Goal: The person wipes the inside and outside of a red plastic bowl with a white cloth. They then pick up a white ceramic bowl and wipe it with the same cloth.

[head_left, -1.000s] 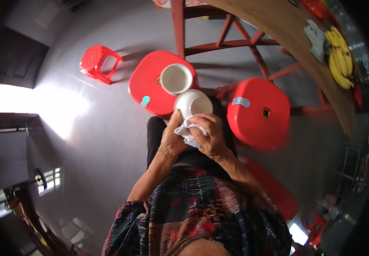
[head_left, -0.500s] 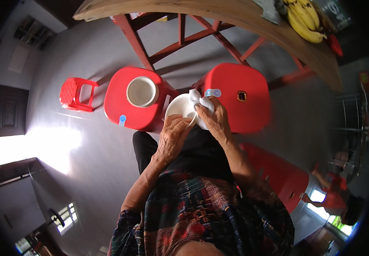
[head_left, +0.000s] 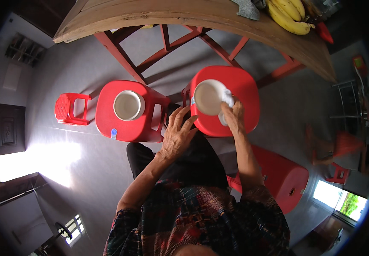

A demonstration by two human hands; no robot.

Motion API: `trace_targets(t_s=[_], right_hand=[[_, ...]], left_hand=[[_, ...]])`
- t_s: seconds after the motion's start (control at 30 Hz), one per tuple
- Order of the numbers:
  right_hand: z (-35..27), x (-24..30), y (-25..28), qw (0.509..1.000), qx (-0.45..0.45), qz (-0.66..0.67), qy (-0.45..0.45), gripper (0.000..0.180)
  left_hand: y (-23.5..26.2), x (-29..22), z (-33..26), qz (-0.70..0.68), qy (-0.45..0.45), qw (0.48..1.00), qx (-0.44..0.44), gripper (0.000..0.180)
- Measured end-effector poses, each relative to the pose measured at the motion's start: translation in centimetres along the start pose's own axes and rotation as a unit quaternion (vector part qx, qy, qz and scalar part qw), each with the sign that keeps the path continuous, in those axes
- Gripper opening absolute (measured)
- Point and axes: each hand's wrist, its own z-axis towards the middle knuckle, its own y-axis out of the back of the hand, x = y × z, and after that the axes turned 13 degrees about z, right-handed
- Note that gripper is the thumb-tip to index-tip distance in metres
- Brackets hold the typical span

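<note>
A white bowl point(head_left: 208, 99) is at the right red stool point(head_left: 246, 91), its open side up. My right hand point(head_left: 234, 116) is closed on a white cloth point(head_left: 227, 97) at the bowl's right rim. Whether its fingers also grip the rim is hard to tell. My left hand point(head_left: 178, 133) hovers just left of the bowl over my lap, fingers spread, holding nothing. A second white bowl point(head_left: 128, 105) stands upright on the left red stool point(head_left: 105, 123).
A wooden table point(head_left: 159, 15) with red legs is at the far side, bananas point(head_left: 289, 15) on its right. A small red stool point(head_left: 71, 109) stands far left. Another red stool point(head_left: 278, 179) is by my right arm. A person point(head_left: 342, 147) is at far right.
The bowl has gone from above my lap to the right stool, with the right hand and cloth. My left hand has let go of it. The view has shifted slightly.
</note>
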Motion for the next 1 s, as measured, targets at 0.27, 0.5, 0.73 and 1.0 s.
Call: trace_targets(t_s=[0.27, 0.5, 0.73, 1.0], right_hand=[[5.6, -4.4, -0.4, 0.994, -0.066, -0.063, -0.064, 0.041], [5.9, -5.2, -0.4, 0.993, -0.06, -0.045, -0.095, 0.043], [5.9, -7.2, 0.2, 0.993, -0.102, -0.007, -0.064, 0.053], [3.3, -4.3, 4.1, 0.968, -0.079, 0.239, -0.022, 0.012]], left_hand=[[-0.9, 3.2, -3.6, -0.014, 0.077, 0.997, 0.011, 0.031], [-1.6, 3.5, -3.8, -0.022, 0.104, 0.994, 0.021, 0.028], [-1.0, 4.3, -4.1, -0.017, 0.119, 0.993, 0.008, 0.025], [2.8, 10.7, -6.7, 0.127, 0.254, 0.953, -0.105, 0.018]])
